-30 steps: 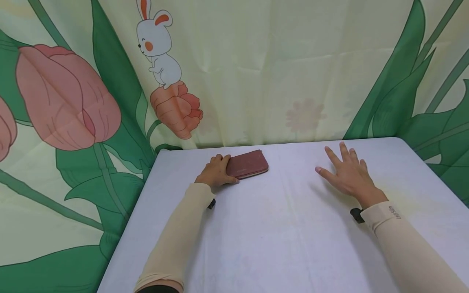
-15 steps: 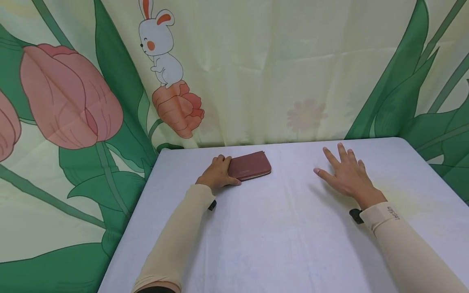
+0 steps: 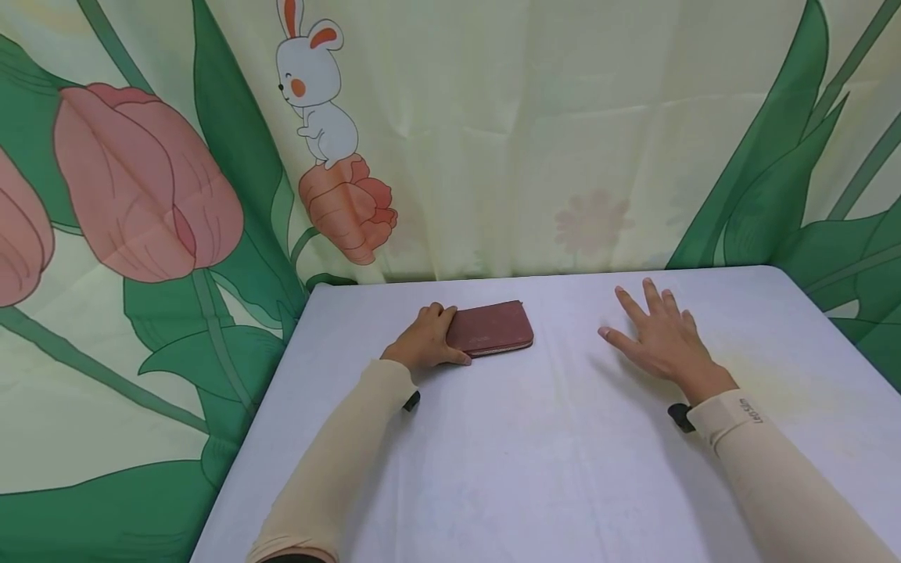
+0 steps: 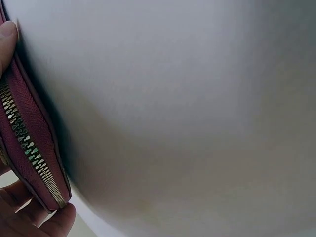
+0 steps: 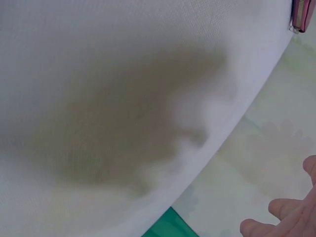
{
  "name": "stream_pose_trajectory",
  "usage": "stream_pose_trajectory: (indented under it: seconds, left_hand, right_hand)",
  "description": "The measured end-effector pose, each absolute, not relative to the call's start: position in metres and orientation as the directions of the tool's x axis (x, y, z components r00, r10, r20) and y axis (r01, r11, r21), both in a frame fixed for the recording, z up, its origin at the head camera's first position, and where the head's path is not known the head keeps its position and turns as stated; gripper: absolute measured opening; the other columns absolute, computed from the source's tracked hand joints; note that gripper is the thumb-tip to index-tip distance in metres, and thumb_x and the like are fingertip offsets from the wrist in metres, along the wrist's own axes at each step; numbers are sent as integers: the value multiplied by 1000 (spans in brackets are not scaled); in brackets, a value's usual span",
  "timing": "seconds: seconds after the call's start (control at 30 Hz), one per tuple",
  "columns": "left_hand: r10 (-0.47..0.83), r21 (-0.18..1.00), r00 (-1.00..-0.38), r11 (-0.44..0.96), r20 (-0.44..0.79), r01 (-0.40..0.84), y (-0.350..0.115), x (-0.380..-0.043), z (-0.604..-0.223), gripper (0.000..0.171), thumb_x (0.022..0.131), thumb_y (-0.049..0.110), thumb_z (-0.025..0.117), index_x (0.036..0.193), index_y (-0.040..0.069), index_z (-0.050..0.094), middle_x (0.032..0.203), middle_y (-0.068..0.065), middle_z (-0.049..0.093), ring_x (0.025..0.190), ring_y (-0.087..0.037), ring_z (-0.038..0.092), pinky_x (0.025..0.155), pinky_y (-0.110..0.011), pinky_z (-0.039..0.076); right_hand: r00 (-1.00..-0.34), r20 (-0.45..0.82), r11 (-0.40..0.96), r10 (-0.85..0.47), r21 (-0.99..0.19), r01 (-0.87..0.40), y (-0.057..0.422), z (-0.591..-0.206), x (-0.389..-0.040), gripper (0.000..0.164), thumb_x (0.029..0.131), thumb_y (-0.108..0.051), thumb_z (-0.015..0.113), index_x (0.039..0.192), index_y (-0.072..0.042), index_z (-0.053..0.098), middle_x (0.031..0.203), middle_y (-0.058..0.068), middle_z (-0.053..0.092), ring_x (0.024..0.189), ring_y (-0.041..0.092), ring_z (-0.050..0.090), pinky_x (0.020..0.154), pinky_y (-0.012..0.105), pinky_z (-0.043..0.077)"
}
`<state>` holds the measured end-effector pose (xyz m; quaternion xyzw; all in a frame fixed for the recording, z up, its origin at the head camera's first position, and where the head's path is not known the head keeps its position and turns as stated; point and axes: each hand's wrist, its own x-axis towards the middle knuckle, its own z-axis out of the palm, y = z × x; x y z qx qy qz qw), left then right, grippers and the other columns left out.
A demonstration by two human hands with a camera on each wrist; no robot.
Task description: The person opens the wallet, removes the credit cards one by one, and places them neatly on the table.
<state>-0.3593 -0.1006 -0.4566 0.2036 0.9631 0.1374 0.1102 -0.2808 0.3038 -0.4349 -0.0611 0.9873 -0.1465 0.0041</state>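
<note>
A maroon zip wallet (image 3: 490,328) lies on the white-covered table, left of the middle in the head view. My left hand (image 3: 425,340) grips its left end, thumb along the near edge and fingers over the far side. The left wrist view shows the wallet's gold zipper (image 4: 30,148) running between the thumb (image 4: 7,42) and the curled fingers. Well to the right, my right hand (image 3: 662,336) hovers over the table with fingers spread, holding nothing. A corner of the wallet (image 5: 302,15) also shows at the top right of the right wrist view.
The table (image 3: 535,453) has a white cloth, and its far edge runs close behind the wallet. Behind it hangs a curtain (image 3: 479,141) printed with tulips, leaves and a rabbit. Dark bands with small devices (image 3: 680,417) sit at both wrists.
My left hand and the wallet have shifted slightly right and toward me in the head view. The right hand has drifted slightly left, fingers still spread.
</note>
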Motion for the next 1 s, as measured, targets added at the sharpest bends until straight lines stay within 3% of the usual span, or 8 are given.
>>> stream_pose_trajectory:
  seconds: [1.0]
  left_hand:
    - [590,291,-793,793,-151,535,-80,-317,-457,113,78,68,82,163,11,33,149,-9,44,140,-25,39,114,-39,44]
  right_hand:
    - [-983,9,945,-183,-275,-178,286,-440,-271,91,101,-70,45,168,-14,19,169,35,3,150,64,6,113,83,11]
